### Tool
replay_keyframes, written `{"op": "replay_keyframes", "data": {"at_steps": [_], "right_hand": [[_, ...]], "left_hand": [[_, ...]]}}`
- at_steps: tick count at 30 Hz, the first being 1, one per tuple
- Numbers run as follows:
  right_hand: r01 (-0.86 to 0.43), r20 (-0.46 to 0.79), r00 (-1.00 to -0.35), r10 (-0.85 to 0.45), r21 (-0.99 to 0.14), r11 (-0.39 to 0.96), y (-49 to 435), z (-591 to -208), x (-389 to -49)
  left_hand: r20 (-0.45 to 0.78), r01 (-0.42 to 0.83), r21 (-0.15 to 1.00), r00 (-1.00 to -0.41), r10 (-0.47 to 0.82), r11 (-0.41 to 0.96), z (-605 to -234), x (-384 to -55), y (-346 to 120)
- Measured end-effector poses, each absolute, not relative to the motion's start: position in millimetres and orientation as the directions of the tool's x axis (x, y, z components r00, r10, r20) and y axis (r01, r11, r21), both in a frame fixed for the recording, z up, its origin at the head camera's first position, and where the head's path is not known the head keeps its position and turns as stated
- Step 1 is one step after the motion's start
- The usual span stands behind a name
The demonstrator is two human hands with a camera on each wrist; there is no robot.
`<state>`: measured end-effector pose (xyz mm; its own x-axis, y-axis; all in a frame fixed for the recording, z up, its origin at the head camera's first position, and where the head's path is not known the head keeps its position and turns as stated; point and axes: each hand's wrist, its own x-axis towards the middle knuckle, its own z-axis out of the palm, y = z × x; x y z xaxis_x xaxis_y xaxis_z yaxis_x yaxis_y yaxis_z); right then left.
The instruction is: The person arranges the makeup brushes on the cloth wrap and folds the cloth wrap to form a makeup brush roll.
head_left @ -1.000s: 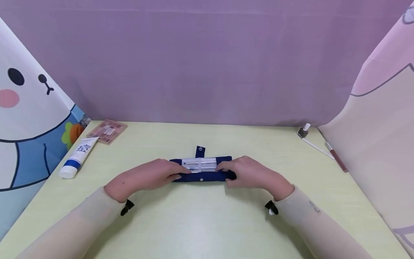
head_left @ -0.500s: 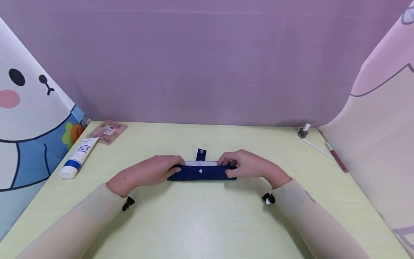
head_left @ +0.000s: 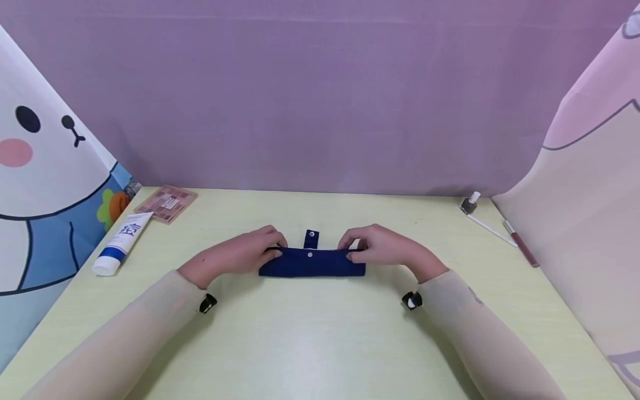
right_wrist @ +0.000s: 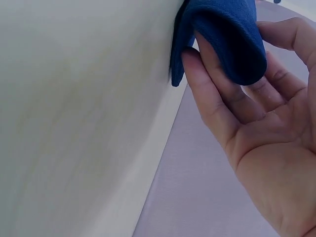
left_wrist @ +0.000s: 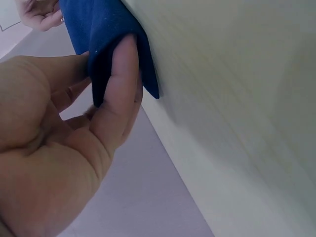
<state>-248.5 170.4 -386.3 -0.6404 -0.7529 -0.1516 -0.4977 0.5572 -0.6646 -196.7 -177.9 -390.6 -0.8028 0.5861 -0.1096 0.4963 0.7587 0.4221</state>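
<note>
A dark blue fabric pouch [head_left: 311, 266] lies folded across the middle of the table, with a silver snap stud near its upper edge. Beyond it sticks out a short strap [head_left: 311, 239] with its own snap. My left hand [head_left: 246, 251] pinches the left end of the pouch, and my right hand [head_left: 384, 245] pinches the right end. In the left wrist view a finger sits inside the fold of the cloth [left_wrist: 106, 29], thumb outside. The right wrist view shows two fingers under the curled fold [right_wrist: 229, 29]. What the pouch holds is hidden.
At the left lie a white tube [head_left: 122, 243] and a pink checked palette [head_left: 166, 204]. A small dark bottle with a white cap [head_left: 469, 204], a thin white stick [head_left: 491, 229] and a brown-red tube [head_left: 521, 245] are at the right. A purple curtain [head_left: 320, 100] hangs behind the table.
Both hands have moved away from the body, folding the pouch's near side over. The white sticks inside, visible a second ago, are covered now.
</note>
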Motion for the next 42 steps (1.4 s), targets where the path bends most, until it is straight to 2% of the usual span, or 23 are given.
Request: {"op": "replay_keyframes", "data": {"at_steps": [5,10,16,19,24,32,37,42], "right_hand": [[-0.477,-0.154,-0.659,-0.737,-0.672,0.567,168.9,-385.3,-249.9],[-0.508,-0.123,-0.668,-0.734,-0.646,0.570,164.7,-381.6,-246.5],[-0.568,-0.103,-0.695,-0.712,-0.529,0.631,153.8,-382.0,-241.1],[-0.616,-0.072,-0.697,-0.713,-0.448,0.648,150.4,-383.1,-238.9],[-0.660,-0.017,-0.689,-0.725,-0.397,0.637,144.8,-381.9,-236.2],[-0.593,-0.108,-0.700,-0.706,-0.463,0.659,123.7,-380.4,-232.3],[-0.507,-0.153,-0.755,-0.638,-0.481,0.715,114.8,-380.1,-231.0],[-0.439,-0.206,-0.764,-0.611,-0.529,0.726,111.5,-383.8,-234.5]], "left_hand": [[-0.176,0.463,0.434,-0.798,0.577,0.773,-389.4,-205.3,-176.3],[-0.216,0.449,0.436,-0.790,0.575,0.780,-387.3,-212.3,-173.7],[-0.246,0.401,0.421,-0.813,0.528,0.814,-388.3,-214.0,-169.4],[-0.237,0.397,0.380,-0.831,0.503,0.836,-387.4,-211.0,-164.4],[-0.182,0.432,0.265,-0.855,0.485,0.862,-382.7,-204.4,-154.6],[-0.061,0.513,0.101,-0.852,0.520,0.853,-380.4,-194.8,-139.6],[-0.063,0.512,0.137,-0.850,0.523,0.848,-381.4,-187.2,-131.2],[-0.038,0.573,0.085,-0.816,0.577,0.815,-383.0,-180.0,-126.2]]}}
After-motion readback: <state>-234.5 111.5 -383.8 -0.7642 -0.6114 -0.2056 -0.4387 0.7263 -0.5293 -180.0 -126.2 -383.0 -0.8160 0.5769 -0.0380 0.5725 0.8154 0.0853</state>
